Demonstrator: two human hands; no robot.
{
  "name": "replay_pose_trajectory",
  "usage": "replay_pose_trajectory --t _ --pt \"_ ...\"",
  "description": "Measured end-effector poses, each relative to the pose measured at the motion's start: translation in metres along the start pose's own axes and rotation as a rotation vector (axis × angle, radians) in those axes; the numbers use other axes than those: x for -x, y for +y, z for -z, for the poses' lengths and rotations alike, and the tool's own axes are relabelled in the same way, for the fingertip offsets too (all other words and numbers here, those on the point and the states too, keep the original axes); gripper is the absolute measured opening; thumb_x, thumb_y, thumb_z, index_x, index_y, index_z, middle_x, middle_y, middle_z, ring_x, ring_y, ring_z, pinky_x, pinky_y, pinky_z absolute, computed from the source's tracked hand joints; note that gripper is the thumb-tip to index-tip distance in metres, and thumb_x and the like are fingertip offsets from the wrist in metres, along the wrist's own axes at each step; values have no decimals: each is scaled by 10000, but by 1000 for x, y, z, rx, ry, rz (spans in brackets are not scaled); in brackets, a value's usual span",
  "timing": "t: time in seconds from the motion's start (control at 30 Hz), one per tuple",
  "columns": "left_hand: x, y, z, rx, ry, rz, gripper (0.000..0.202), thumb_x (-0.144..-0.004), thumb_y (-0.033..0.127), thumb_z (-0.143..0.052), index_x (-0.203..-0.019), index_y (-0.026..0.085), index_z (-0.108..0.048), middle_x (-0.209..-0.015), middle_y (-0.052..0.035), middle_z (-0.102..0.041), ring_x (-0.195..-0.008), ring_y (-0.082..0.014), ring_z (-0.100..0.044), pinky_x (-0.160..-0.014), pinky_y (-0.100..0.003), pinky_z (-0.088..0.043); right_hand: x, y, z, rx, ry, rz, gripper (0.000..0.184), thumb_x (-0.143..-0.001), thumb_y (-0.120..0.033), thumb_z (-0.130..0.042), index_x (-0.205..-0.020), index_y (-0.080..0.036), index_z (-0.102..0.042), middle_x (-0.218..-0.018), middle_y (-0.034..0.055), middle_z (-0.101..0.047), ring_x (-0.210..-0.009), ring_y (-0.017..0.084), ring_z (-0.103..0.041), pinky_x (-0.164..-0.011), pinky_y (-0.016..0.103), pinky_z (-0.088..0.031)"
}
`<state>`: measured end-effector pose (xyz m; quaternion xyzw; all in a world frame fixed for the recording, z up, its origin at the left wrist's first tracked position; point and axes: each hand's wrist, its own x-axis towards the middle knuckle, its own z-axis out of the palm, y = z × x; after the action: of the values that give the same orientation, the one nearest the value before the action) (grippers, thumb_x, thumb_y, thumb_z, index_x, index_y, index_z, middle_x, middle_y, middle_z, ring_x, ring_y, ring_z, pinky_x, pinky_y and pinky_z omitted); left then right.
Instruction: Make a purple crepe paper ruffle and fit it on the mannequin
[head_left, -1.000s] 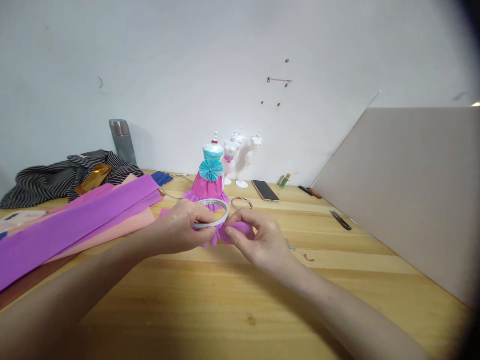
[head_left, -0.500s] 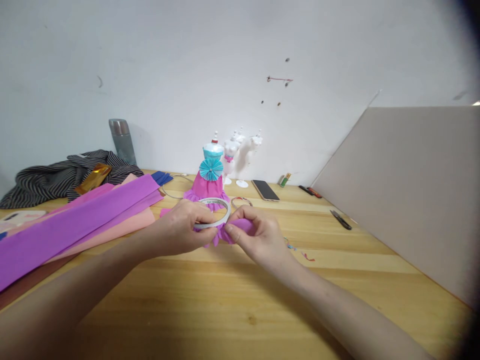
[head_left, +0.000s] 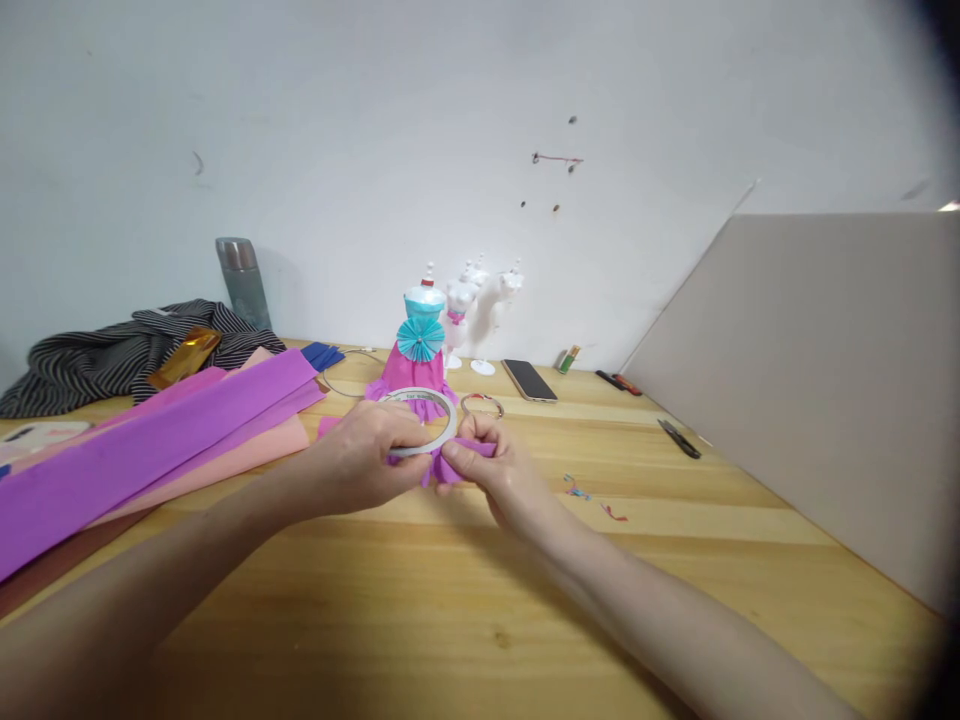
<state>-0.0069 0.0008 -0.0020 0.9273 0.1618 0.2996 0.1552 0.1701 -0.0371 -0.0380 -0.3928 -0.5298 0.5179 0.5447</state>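
Observation:
My left hand [head_left: 379, 453] is closed on a roll of white tape [head_left: 448, 425], its thumb and fingers gripping the ring's left side. Against the tape's lower right, my right hand [head_left: 499, 470] pinches a gathered strip of purple crepe paper [head_left: 465, 470]. Parts of that strip are covered by the fingers, and whether the tape sticks to it I cannot tell. Just behind both hands stands a small dress form [head_left: 424, 300] in a turquoise top with a pleated turquoise rosette [head_left: 420, 340] and a pink ruffled skirt [head_left: 412, 372].
White mini mannequins [head_left: 460, 297] stand behind the dressed one. Purple and pink paper sheets [head_left: 165, 455], striped cloth [head_left: 90, 360] and a bottle [head_left: 244, 285] are at left. A phone [head_left: 529, 381], a wire ring [head_left: 484, 405], thread snips [head_left: 679, 438] and scraps [head_left: 577, 488] lie at right.
My right hand has shifted slightly left and down, its fingers regripping the purple paper below the tape roll. The left hand holds the tape almost as before.

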Motion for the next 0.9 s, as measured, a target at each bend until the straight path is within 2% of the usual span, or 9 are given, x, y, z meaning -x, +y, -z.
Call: replay_pose_trajectory --t 0.07,0.13,0.23,0.37,0.5,0.67,0.77,0.9 --pt "0 -2 1 20 -18 18 277 -818 63 -478 -575 122 -597 -560 20 -484 -558 -85 -419 -567 -241 -304 -2 4 0 -120 -15 -100 442 -587 -449 -846 -596 -191 -486 -538 -16 -636 -473 127 -590 -518 259 -481" --pt "-1 -4 4 85 -65 96 289 -835 113 -477 -562 122 -571 -560 17 -465 -554 -88 -406 -544 -243 -293 -3 4 1 -151 -36 -142 411 -570 -451 -860 -618 -167 -567 -573 -5 -653 -482 111 -585 -520 243 -484" --pt "-2 -6 8 225 -116 258 285 -841 187 -487 -570 128 -553 -557 23 -448 -539 -84 -392 -506 -230 -285 -3 3 4 -146 -102 -138 419 -642 -539 -790 -655 -150 -635 -568 8 -648 -465 105 -565 -499 235 -457" --pt "-3 -9 10 354 -104 405 273 -807 249 -518 -556 142 -500 -539 45 -359 -514 -72 -324 -465 -210 -244 -1 4 5 -88 -95 -80 494 -688 -644 -697 -672 -157 -618 -555 2 -614 -413 82 -469 -436 227 -333" --pt "-4 -13 9 417 -55 467 269 -783 301 -554 -570 139 -535 -533 42 -370 -510 -76 -322 -462 -210 -240 -4 16 0 17 -79 38 405 -632 -526 -790 -728 -171 -620 -549 -47 -519 -459 83 -417 -439 223 -313" --pt "-4 -16 10 459 -36 512 293 -757 345 -576 -551 145 -518 -521 45 -356 -496 -75 -310 -466 -220 -218 -6 28 -4 6 76 47 348 -630 -435 -787 -603 -180 -552 -477 -56 -482 -410 70 -368 -419 221 -268" --pt "-3 -20 11 423 -3 533 311 -757 354 -580 -539 144 -507 -514 49 -335 -495 -73 -293 -469 -225 -197 -1 27 -5 -50 34 54 294 -665 -390 -766 -625 -177 -568 -486 -49 -507 -422 72 -378 -443 228 -263" --pt "-2 -23 11 423 10 536 286 -776 338 -577 -576 136 -549 -532 38 -390 -515 -81 -344 -478 -218 -247 3 23 -7 -46 16 120 290 -698 -401 -763 -688 -185 -569 -560 -46 -507 -480 83 -399 -471 231 -304"
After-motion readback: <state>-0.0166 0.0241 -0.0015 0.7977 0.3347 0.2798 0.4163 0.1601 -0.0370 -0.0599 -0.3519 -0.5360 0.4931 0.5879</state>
